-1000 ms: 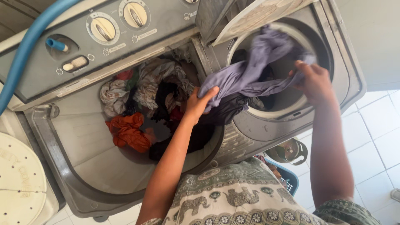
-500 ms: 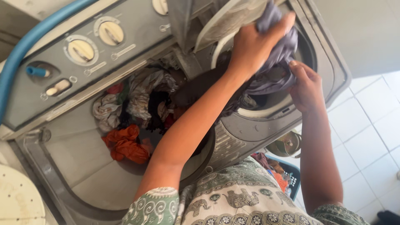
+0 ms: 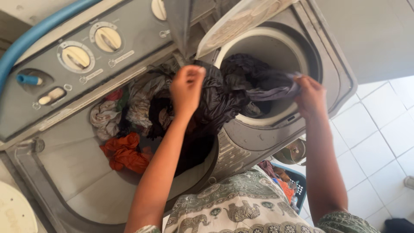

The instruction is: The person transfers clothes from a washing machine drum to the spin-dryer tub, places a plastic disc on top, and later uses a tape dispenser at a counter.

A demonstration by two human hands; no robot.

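A person stands over a grey twin-tub washing machine (image 3: 73, 181), seen from a camera on the head, looking down. The left hand (image 3: 186, 88) is closed in a tight grip on a dark, wet, crumpled garment (image 3: 217, 101), holding it above the wall between the two tubs. The right hand (image 3: 311, 96) pinches a greyish-purple cloth (image 3: 276, 91) at the rim of the round spinner tub (image 3: 276, 47) on the right. The dark garment hangs across the divider, part over the spinner tub, part trailing down towards the wash tub (image 3: 129, 129) on the left.

The work in hand looks like moving wet laundry from the wash tub into the spinner tub. The step appears midway: more clothes lie in the wash tub, among them an orange cloth (image 3: 123, 153) and pale patterned pieces (image 3: 103, 118). The next move would likely call for lifting the trailing end clear of the divider and pressing the bundle down inside the round opening.

Room is tight. A translucent raised lid (image 3: 235, 21) stands just behind the spinner opening, and the control panel with cream dials (image 3: 75, 57) lies just beyond the wash tub. To the right is white tiled floor (image 3: 379, 129); a blue laundry basket (image 3: 297, 183) sits low beside the machine.
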